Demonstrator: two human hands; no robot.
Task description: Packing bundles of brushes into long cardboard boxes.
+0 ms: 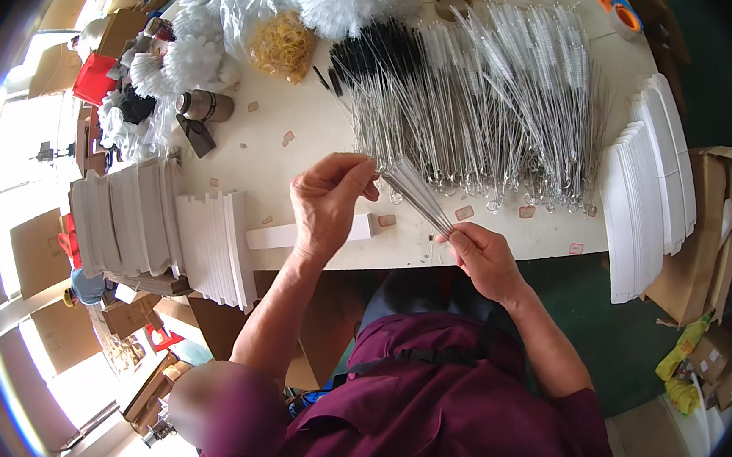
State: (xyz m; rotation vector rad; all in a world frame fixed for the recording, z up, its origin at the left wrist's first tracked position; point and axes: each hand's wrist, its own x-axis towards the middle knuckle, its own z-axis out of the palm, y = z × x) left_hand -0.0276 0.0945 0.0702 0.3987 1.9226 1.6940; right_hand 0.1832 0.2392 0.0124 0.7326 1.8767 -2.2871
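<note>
In front of my body, just past the table's near edge, I hold a small bundle of slim silvery pieces point(420, 200) that look like wire-handled tube brushes. It fans out toward the left and narrows toward the right. My right hand point(489, 263) is closed round the narrow end. At the other end, my left hand point(327, 202) pinches with thumb and forefinger; its fingertips partly hide what they grip. Right behind lies a big heap of wire-handled tube brushes point(485, 109), their loops toward me, some with black bristles point(380, 53).
The white table point(302, 109) carries a long white box point(285, 235), stacked white cartons on the left point(213, 235) and right point(640, 197), a metal flask point(206, 106), a bag of yellow rubber bands point(282, 46), plastic-wrapped white bundles point(339, 2) and a tape dispenser point(623, 13).
</note>
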